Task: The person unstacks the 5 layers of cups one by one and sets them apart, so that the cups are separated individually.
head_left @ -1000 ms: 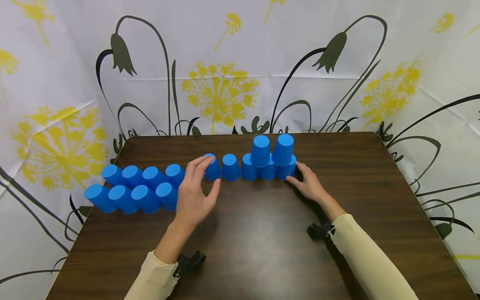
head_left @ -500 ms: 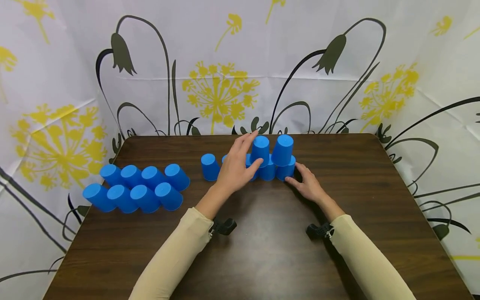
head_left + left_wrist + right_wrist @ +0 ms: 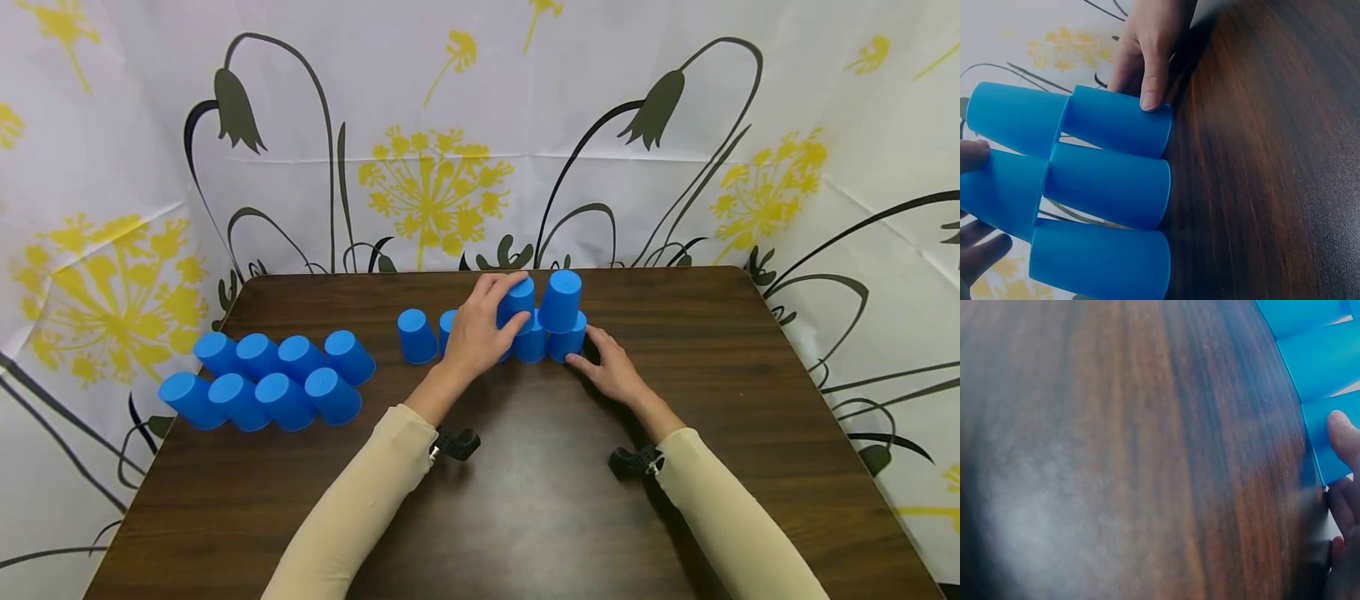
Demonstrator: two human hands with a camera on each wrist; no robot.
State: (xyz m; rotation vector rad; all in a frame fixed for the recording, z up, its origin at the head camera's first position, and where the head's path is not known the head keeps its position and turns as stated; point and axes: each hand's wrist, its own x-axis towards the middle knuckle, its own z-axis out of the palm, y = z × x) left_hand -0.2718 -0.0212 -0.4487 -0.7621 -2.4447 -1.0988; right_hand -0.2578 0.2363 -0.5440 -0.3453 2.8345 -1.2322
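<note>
My left hand is gripping the upper left cup, fingers and thumb set on opposite sides of it. My right hand holds the lower right cup: thumb against the front, fingers round the outer side. Both cups are blue and upside down, as are all others noted here.

The upper left cup sits across the lower left cup and the lower middle cup, as the left wrist view confirms. Beside it, the upper right cup rests across the lower middle and lower right cups. From the head view, my left hand covers most of the lower left cup.

Left of this stack, a partly hidden cup stands behind my left hand, and an end cup stands next to it. Well apart, farther left, eight cups stand close together in two rows of four.

The surface is dark, wood-grained and glossy. My sleeves are pale yellow. Behind the surface hangs white cloth printed with yellow and dark green flowers.
</note>
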